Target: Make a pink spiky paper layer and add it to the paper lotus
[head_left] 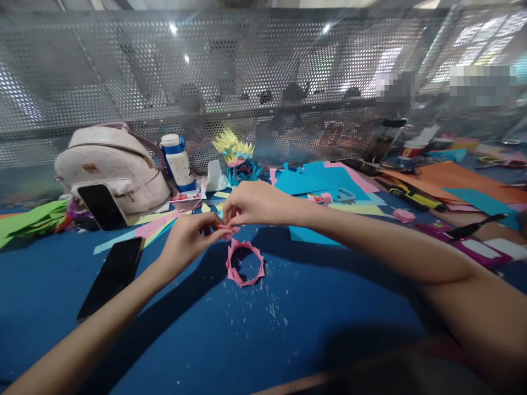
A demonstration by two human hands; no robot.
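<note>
Between my two hands is a small piece of folded pink paper (229, 233), mostly covered by fingers. My left hand (193, 237) pinches it from the left, thumb and fingers closed. Reaching over from the right, my right hand (251, 204) grips it with bent fingertips. Just below the hands, a ring of folded pink paper (262, 265) with pointed edges lies on the blue table (197, 340). Behind the hands stands a folded-paper piece with yellow spikes (230, 147) on a blue and pink base (244, 171).
Left are a black phone (113, 274), another phone (104, 206) leaning on a pale backpack (111, 159), and a bottle (178, 162). Blue paper sheets (317, 180), a yellow-black cutter (415, 196) and orange paper (465, 178) lie right. A perforated metal screen (247, 66) stands behind.
</note>
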